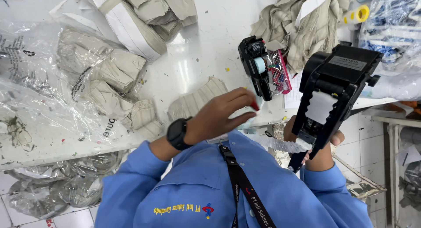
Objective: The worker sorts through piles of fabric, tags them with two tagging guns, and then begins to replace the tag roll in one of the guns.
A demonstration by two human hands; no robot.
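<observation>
My right hand (322, 151) grips a large black label gun (335, 85) by its handle, just off the table's near edge. A strip of white label paper (283, 144) hangs from its lower end. My left hand (221, 116), with a black watch on the wrist, hovers over the table edge with its fingers drawn together on a small red thing (254, 106) at the tips. What the red thing is I cannot tell. A small stack of folded beige cloth (197, 101) lies just beyond that hand.
A second, smaller black label gun (255, 65) lies on the white table (206, 48) beside a packet of small coloured pieces (279, 72). Clear bags of folded beige cloth (101, 79) fill the left. More cloth (302, 22) is piled at the back.
</observation>
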